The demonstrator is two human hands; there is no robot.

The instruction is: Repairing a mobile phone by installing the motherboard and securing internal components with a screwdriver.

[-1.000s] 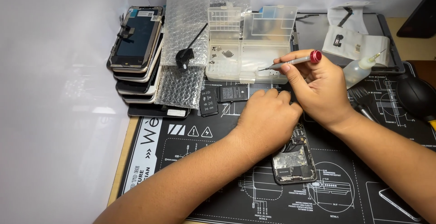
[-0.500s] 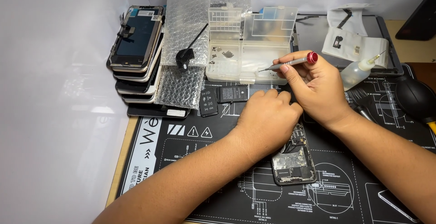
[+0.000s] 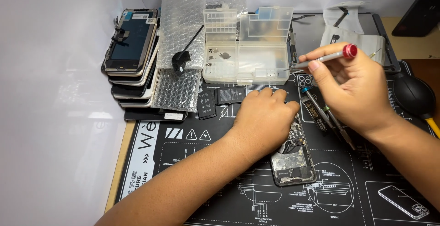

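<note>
An opened phone body with bare circuit boards lies on the black repair mat. My left hand rests flat over its upper half, fingers curled down on it. To the right, my right hand is raised above the mat and grips a silver screwdriver with a red cap. Its tip points left toward the clear plastic parts box. Other screwdrivers lie on the mat under my right hand.
A stack of phone screens stands at the left, beside bubble wrap sheets. Small black parts lie on the mat. A black rubber air blower sits at the right edge. White bags lie behind.
My right hand with the screwdriver has drawn back to the right, away from the parts box. My left hand stays on the phone body.
</note>
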